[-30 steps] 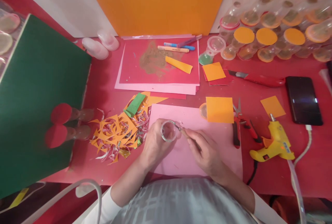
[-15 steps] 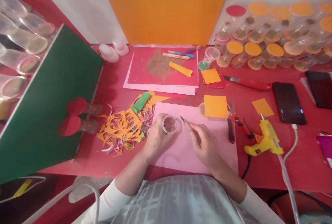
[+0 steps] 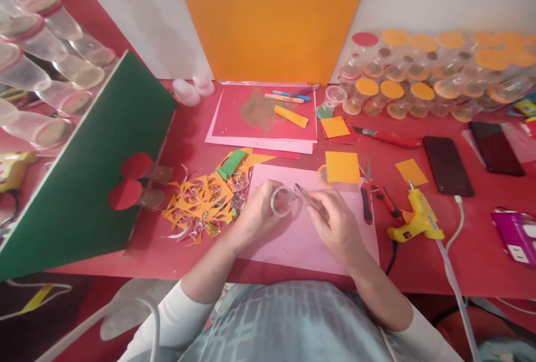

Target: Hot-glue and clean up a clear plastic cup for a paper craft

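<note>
My left hand (image 3: 258, 214) is closed around a small clear plastic cup (image 3: 273, 203), its round mouth turned up toward me. Between the fingers of my right hand (image 3: 337, 225) is a slim tool with a dark tip (image 3: 302, 191); its exact kind is not clear. The tip is at the cup's right rim, and I cannot tell whether it touches. Both hands are over a pink sheet (image 3: 293, 250). Left of the cup lies a pile of orange paper scraps and shredded strips (image 3: 205, 200).
Right of the sheet are scissors (image 3: 367, 205), a yellow glue gun (image 3: 419, 219) with its cord, a red cutter (image 3: 389, 137) and a phone (image 3: 448, 166). Clear cup shapes with orange discs (image 3: 391, 89) line the back right. A green board (image 3: 92, 166) leans at left.
The cup and the tool have come closer together, with the dark tip now at the rim. The mouth of the cup is a little further right. My view has shifted slightly.
</note>
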A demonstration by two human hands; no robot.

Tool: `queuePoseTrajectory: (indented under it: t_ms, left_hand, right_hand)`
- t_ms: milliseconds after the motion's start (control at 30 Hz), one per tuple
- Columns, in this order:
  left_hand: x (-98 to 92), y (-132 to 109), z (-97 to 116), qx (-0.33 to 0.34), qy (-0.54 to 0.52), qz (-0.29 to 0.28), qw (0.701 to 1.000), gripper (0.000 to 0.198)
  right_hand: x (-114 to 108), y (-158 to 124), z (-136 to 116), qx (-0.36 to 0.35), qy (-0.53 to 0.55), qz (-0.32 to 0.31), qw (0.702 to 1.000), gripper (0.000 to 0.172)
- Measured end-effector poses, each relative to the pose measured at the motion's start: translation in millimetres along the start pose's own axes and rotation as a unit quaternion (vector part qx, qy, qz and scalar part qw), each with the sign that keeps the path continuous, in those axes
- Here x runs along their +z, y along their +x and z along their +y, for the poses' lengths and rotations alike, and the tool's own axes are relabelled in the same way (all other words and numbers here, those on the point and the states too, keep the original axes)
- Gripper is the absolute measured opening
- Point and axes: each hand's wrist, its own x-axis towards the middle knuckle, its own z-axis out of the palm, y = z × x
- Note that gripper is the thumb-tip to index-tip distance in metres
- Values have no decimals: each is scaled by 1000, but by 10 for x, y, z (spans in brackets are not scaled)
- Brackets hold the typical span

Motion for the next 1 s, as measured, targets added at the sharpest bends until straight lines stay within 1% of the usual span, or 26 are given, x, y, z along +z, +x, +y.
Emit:
queuePoseTrajectory:
  t_ms: [67,133,300,467,533,667,767,900,1000]
  left_hand:
    - [-8,26,12,32,3,-26,999,23]
    - [-14,67,47,53,13,-37,998,21]
    - [-21,186,138,78,52,-22,995,19]
    - [31,256,119,94,52,-18,994,19]
    - [55,252,103,93,53,-20,994,18]
    - [55,195,108,66,53,-29,996,14]
    - [25,150,143,38,49,-40,997,11]
    - [-5,139,167,19,21,-57,998,13]
    - [-14,152,152,22,5,-73,997,15]
  right_hand:
    - [-19,68,-33,16,67,-19,997,15]
    - [-23,132,-46,28,95,-33,995,14]
    - [-34,238,-21,84,111,-25,990,11]
    - [-48,271,25,108,113,-24,987,11]
    - [-38,264,34,94,94,-24,991,11]
    - [1,213,19,19,56,-2,998,16]
    - [25,159,-9,-27,17,-3,999,18]
    - [47,107,-23,-56,-27,-13,998,17]
    - [61,93,-17,-64,-34,-21,997,15]
